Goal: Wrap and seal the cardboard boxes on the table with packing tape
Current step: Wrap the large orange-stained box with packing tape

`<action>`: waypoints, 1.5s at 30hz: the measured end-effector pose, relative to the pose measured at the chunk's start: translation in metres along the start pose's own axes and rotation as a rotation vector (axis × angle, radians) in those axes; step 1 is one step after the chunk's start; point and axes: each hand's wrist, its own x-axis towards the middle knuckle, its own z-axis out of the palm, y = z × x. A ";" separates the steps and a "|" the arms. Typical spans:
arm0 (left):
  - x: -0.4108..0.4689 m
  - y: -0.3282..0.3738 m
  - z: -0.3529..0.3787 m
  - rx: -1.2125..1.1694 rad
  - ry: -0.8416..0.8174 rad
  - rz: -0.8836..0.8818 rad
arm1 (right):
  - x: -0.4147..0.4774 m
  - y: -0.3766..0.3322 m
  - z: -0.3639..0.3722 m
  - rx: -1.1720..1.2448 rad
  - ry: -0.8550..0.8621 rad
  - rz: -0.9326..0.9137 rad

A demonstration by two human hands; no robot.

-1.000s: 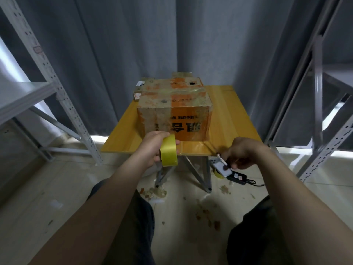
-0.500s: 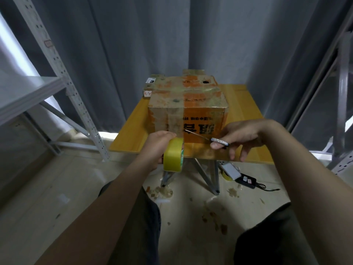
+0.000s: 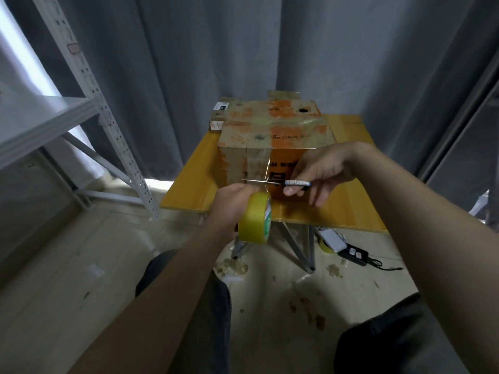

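- Head view, nearest first: the left hand (image 3: 229,201) grips the yellow tape roll (image 3: 255,218) at the front edge of the table (image 3: 189,190). Its fingers curl round the roll, and the arm reaches straight out.
- The right hand (image 3: 321,171) is a bit farther and higher, with the wrist bent. Its thumb and fingers pinch a small knife (image 3: 295,183), and the thin blade points across to the left hand.
- A clear tape strip (image 3: 267,168) runs from the roll up to the box. The blade looks to be touching it.
- To cut well, I think the left hand should pull the strip tight and hold the roll steady. The blade should slide away from the fingers, which are very close.
- The cardboard box (image 3: 275,130) sits in the middle of the table, with tape already on its top and front.
- Smaller boxes (image 3: 220,122) peek out behind it, by the grey curtain (image 3: 189,76).
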 end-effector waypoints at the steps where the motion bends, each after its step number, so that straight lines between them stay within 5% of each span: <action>1: 0.000 0.000 0.000 0.005 0.003 -0.002 | 0.002 0.001 0.000 0.004 0.018 -0.014; 19: -0.012 -0.014 -0.016 0.173 -0.063 -0.122 | 0.012 0.014 0.013 -0.140 0.032 -0.012; 24: -0.017 -0.009 -0.015 0.198 -0.042 -0.062 | 0.000 0.017 0.008 -0.177 0.316 -0.267; 30: -0.028 0.014 0.016 0.199 -0.130 0.163 | -0.013 0.049 0.000 0.427 0.894 -0.692; 34: -0.035 0.026 0.042 0.122 -0.175 0.241 | -0.008 0.100 0.006 0.521 1.384 -0.477; 36: -0.039 0.029 0.053 0.106 -0.190 0.269 | -0.002 0.127 0.010 0.363 1.437 -0.223; 40: -0.046 0.036 0.065 0.099 -0.228 0.305 | 0.007 0.158 0.018 0.067 1.165 0.127; 45: -0.052 0.044 0.067 0.124 -0.230 0.359 | 0.001 0.148 0.016 -0.107 0.926 0.272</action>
